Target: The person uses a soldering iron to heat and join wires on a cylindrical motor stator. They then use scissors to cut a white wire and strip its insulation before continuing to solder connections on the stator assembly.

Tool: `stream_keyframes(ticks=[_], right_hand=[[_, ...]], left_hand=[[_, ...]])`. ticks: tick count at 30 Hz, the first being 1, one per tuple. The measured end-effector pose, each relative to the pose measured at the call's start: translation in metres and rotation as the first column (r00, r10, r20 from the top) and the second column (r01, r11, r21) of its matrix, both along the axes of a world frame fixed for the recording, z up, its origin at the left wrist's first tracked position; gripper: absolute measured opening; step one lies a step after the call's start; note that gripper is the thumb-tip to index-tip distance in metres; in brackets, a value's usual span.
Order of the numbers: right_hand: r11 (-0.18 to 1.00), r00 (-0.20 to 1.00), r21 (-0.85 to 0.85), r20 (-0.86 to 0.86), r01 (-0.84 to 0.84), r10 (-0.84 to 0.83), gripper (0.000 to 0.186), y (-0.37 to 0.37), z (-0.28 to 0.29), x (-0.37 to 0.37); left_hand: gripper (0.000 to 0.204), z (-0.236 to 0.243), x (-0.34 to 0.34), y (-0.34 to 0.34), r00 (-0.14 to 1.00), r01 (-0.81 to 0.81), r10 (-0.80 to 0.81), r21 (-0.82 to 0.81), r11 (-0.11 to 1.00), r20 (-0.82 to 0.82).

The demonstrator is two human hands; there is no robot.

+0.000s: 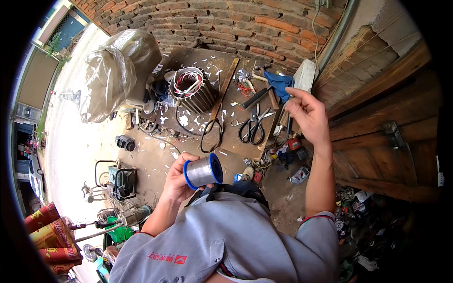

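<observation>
In front of my body, my left hand (178, 178) is wrapped round a wire spool (200, 171) with blue flanges and silvery, solder-like wire wound on it. My right hand (307, 114) is raised at the right edge of the workbench (231, 141). Its index finger and thumb come together in a pinch; whatever thin thing is between them is too small to make out. Nearest to that hand are a blue cloth (279, 84) and a black-handled hammer (257, 97). Large black-handled scissors (252, 129) lie between the two hands on the bench.
A motor stator (192, 92) with red and white leads stands on the bench beside a wooden strip (225, 89), amid paper scraps. A plastic-covered heap (113, 70) is at the left. A brick wall (222, 23) rises behind; a wooden door (387, 146) stands right.
</observation>
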State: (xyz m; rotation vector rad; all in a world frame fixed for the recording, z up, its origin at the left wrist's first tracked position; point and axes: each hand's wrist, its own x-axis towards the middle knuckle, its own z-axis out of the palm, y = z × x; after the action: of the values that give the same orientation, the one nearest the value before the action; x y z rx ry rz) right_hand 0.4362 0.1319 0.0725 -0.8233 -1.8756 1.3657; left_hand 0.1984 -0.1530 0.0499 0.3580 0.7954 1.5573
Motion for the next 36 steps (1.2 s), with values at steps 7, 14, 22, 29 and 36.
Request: stream_keyframes(ticks=[7,14,22,29,36], right_hand=[[0.933,0.964,-0.271,-0.181,-0.238,0.193,0.030,-0.176,-0.059,-0.051],[0.924,0.972,0.308,0.119,-0.228,0.201,0.006,-0.225,-0.003,-0.041],[0.960,1.000,0.281,0.012,0.012,-0.016,0.011,-0.162,-0.015,-0.069],[0.959,0.958,0.046,0.046,0.280,-0.282,0.015,-0.199,-0.068,-0.078],[0.951,0.983,0.309,0.174,-0.006,-0.050,0.005,-0.265,-0.043,-0.083]], left_hand=[[0.036,0.015,-0.003,0.020,0.999,0.025,-0.026,0.048,0.999,0.035],[0.034,-0.005,-0.032,0.028,0.923,0.056,-0.046,0.016,0.998,-0.381],[0.031,-0.005,-0.040,0.005,0.903,0.414,-0.413,-0.017,0.910,-0.115],[0.031,-0.012,-0.057,-0.003,0.888,0.436,-0.435,0.029,0.900,0.146],[0.030,-0.011,-0.059,-0.001,0.966,0.195,-0.193,-0.006,0.981,-0.170]])
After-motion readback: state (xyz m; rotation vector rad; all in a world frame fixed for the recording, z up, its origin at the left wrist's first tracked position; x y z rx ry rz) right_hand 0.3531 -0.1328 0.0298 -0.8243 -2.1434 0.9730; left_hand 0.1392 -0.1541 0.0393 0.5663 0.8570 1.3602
